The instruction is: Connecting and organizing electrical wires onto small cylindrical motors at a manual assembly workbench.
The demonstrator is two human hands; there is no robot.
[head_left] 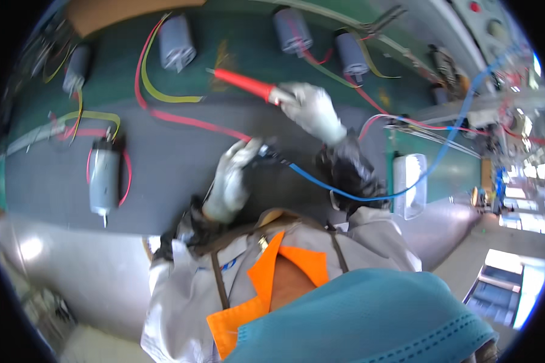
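Right now the gloved fingers of the right hand [312,111] are wrapped shut around the grip of a red-handled tool [243,84], whose thin tip points toward ten o'clock over the green mat [236,42]. The left hand [233,178], also in a pale glove, is curled closed on a small dark part [266,152] near the frame's middle, from which a blue wire [357,195] runs off toward three o'clock; a red wire [181,118] arrives from ten o'clock and ends at those fingertips. Both wrists are bent, forearms rising from the lower edge, the right one reaching further up toward twelve, the left tucked close to the chest. I judge that the tool's tip, held well apart from the dark part, could swing into the loose yellow wire [163,94] nearby if the hand turns carelessly, and that a pull on the blue lead could drag the part out of the left grip. Further out, a grey cylindrical motor [103,180] lies at nine o'clock on the grey mat [163,163], with more motors [177,43] near twelve.
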